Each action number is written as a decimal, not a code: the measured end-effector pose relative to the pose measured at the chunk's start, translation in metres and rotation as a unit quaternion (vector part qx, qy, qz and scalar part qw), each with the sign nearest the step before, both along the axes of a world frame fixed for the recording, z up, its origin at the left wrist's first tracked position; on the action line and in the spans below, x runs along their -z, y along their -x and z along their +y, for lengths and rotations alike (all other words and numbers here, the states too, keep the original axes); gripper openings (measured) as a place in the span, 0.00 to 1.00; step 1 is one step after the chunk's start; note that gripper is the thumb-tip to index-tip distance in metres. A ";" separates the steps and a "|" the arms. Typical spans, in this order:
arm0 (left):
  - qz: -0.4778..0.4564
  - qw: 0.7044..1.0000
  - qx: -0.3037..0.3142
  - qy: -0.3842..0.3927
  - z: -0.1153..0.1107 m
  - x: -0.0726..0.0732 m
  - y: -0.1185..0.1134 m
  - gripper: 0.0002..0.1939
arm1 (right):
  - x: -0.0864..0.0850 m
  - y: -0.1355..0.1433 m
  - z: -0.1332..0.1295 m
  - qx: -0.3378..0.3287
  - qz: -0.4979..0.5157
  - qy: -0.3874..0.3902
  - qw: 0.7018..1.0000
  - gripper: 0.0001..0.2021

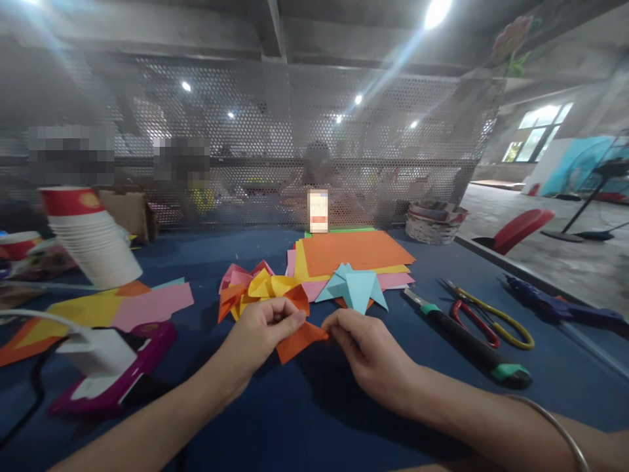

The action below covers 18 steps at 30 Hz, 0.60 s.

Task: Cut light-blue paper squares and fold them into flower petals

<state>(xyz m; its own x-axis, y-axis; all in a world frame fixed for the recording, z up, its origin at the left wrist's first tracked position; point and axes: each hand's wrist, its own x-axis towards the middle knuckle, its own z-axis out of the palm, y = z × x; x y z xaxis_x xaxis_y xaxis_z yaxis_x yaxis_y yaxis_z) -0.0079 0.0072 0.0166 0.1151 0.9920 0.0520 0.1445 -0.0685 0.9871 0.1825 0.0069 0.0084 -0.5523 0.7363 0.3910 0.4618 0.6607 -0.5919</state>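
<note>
We find both hands at work over the blue desk, with an orange paper piece held between them, just above the near middle of the surface. The left hand has its fingers pinched on the upper left part of this piece, thumb on the near side. The right hand has its fingers closed on the pointed right end; the exact grip there is partly hidden by the knuckles. We note a bangle on the right forearm.

Directly behind the left hand we record folded paper in yellow and pink, bunched closely together with further orange folds. A light blue folded piece lies just beyond the right hand, in front of a stack of coloured sheets topped by orange.

To the right we observe a tool with a black and green handle, a tool with red and yellow handles and a dark blue glue gun. To the left we list a purple power strip with a white plug seated in it, loose coloured sheets and a leaning stack of paper cups
</note>
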 end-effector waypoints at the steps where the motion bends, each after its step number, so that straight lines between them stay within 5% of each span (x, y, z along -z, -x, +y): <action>1: -0.015 1.000 -0.004 0.010 0.001 0.000 0.001 0.15 | -0.001 0.000 0.000 0.007 0.010 0.008 1.000 0.09; 12: -0.058 0.985 0.074 0.145 -0.005 0.004 -0.005 0.15 | -0.002 0.005 -0.005 -0.003 0.097 0.047 0.994 0.10; 18: -0.119 0.983 0.066 0.124 -0.008 -0.002 -0.005 0.20 | 0.003 0.004 0.010 0.038 0.169 0.228 0.958 0.03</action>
<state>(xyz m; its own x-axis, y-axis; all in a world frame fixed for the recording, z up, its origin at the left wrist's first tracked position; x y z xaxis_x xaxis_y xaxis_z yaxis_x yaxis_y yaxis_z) -0.0029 -0.0012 0.0187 0.2573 0.9548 -0.1488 -0.0868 0.1762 0.9805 0.1790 0.0170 0.0053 -0.3887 0.9063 0.1659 0.2296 0.2697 -0.9352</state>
